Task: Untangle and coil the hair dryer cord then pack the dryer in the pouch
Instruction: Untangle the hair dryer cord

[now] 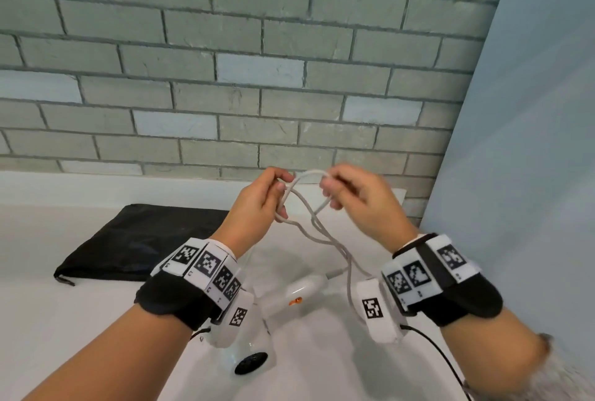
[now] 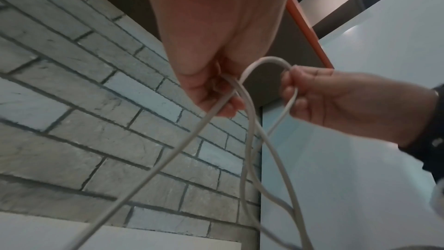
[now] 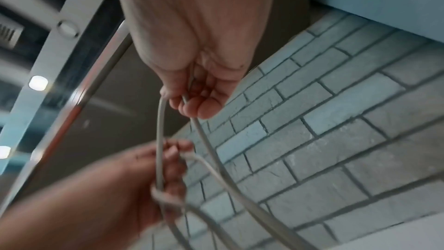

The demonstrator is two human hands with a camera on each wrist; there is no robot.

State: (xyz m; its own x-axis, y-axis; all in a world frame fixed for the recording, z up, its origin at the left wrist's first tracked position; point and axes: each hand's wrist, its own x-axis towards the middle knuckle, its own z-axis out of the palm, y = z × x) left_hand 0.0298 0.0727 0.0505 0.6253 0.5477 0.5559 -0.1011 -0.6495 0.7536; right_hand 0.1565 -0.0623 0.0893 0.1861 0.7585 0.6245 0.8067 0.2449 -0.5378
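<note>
A white hair dryer (image 1: 283, 320) lies on the white counter below my wrists, its dark grille facing me. Its pale grey cord (image 1: 317, 226) rises from the handle in crossing strands to both raised hands. My left hand (image 1: 273, 194) grips looped strands in curled fingers, the cord (image 2: 216, 109) running out under them. My right hand (image 1: 335, 188) pinches the top of a loop, the cord (image 3: 192, 121) passing through its fingers. The black pouch (image 1: 138, 239) lies flat on the counter to the left.
A grey brick wall (image 1: 257, 62) stands behind the counter (image 1: 80, 329). A pale blue panel (image 1: 531, 142) closes the right side. A thin black cable (image 1: 441, 358) trails from my right wrist band.
</note>
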